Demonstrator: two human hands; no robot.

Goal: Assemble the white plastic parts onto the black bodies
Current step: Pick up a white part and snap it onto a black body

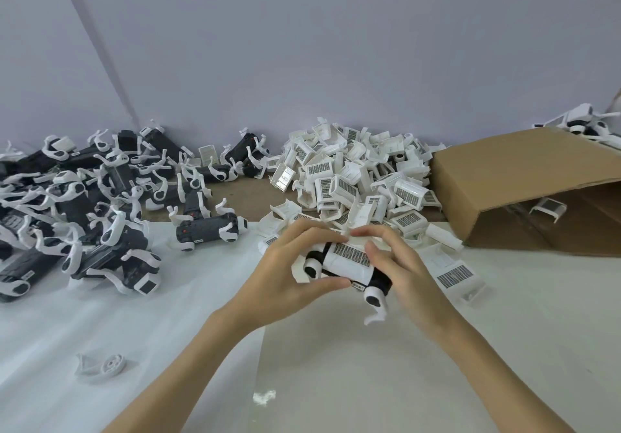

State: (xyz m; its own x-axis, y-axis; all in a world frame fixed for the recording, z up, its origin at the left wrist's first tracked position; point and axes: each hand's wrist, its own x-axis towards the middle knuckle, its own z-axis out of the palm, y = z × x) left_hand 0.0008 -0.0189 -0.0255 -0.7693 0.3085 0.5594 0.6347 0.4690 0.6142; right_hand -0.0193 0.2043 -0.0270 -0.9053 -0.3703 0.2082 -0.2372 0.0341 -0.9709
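I see my left hand (pixel 289 274) and my right hand (pixel 400 264) both holding one black body (pixel 381 279) just above the tabletop (pixel 369 365), in the middle. Their grip is curled round it, and a white cover (pixel 349 259) with a grid sits on top of it. Behind my hands lies a big pile of white covers (pixel 356 177). A heap of black bodies (pixel 100 197) lies to the left. A cardboard box (pixel 524 180) lies on its side to the right.
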